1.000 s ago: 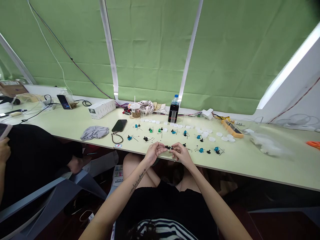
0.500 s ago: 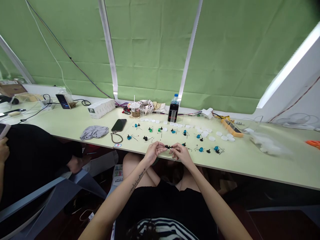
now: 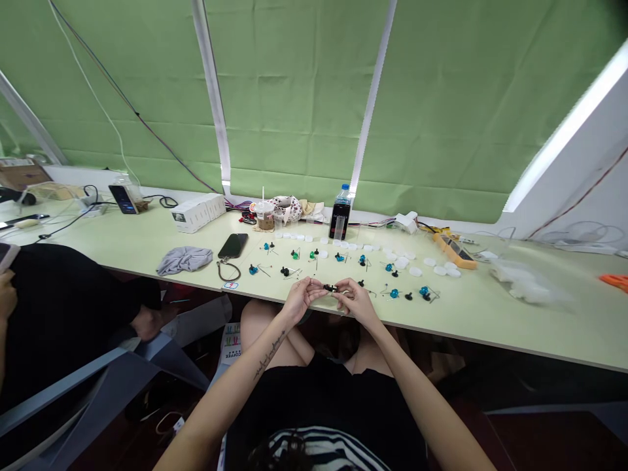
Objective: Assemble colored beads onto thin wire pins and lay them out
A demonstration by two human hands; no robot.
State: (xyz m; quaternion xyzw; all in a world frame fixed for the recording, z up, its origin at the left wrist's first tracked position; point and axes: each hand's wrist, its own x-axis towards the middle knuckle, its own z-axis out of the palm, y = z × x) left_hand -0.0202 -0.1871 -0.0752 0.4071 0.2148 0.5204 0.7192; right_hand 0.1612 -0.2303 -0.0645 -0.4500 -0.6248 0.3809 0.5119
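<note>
A small black part (image 3: pixel 330 288) is pinched between my two hands just above the table's front edge; its exact kind is too small to make out. My left hand (image 3: pixel 303 298) has its fingers closed on the part's left end. On the other end, my right hand (image 3: pixel 354 301) grips with thumb and fingertips. Close by on the table lie several small blue and black pieces with thin metal rods, among them a blue piece (image 3: pixel 394 294), a black piece (image 3: pixel 409 296) and a blue-black pair (image 3: pixel 426 293).
Several white discs (image 3: pixel 402 262) line the back. Behind them stand a dark bottle (image 3: pixel 340 212) and a drink cup (image 3: pixel 265 214). A phone (image 3: pixel 233 245) and grey cloth (image 3: pixel 185 260) lie left; a yellow multimeter (image 3: pixel 454 252) lies right. Another person (image 3: pixel 73 314) sits at the left.
Both hands stay in nearly the same place. The small black part between them looks slightly turned, and the right fingers have shifted a little.
</note>
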